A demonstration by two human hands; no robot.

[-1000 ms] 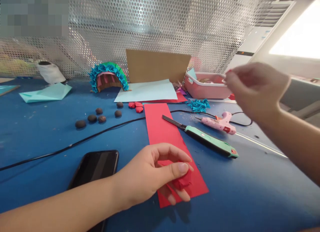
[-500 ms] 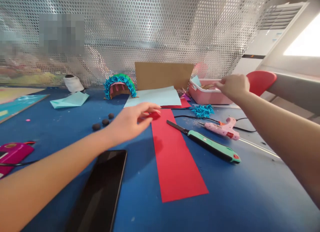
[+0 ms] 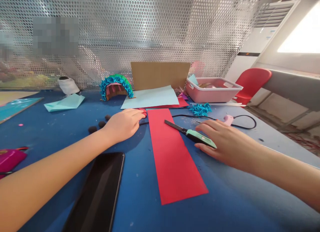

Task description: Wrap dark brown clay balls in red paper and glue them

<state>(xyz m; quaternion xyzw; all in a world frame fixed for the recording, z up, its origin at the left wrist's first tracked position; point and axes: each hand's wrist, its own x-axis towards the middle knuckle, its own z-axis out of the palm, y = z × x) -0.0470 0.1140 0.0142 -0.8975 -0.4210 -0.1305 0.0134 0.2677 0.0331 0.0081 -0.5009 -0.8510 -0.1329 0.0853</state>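
The fingers of my left hand (image 3: 122, 125) are closed on a small red object (image 3: 143, 112), mostly hidden, just left of a long red paper strip (image 3: 175, 158). My right hand (image 3: 227, 138) hovers around a green and black utility knife (image 3: 198, 137), thumb and fingers apart on either side of its handle; contact is unclear. The knife's dark blade lies across the strip's right edge. Part of a pink glue gun (image 3: 228, 120) shows behind my right hand.
A black phone (image 3: 100, 188) lies near my left forearm, and dark balls (image 3: 92, 129) sit beyond it. Farther back are a blue-frilled arch (image 3: 116, 80), light blue paper (image 3: 155, 96), standing cardboard (image 3: 160, 75), blue crumpled paper (image 3: 200, 109) and a pink basket (image 3: 212, 96).
My right hand has come down from above the pink basket to the utility knife. My left hand has shifted left off the strip's far end, its fingers now closed.
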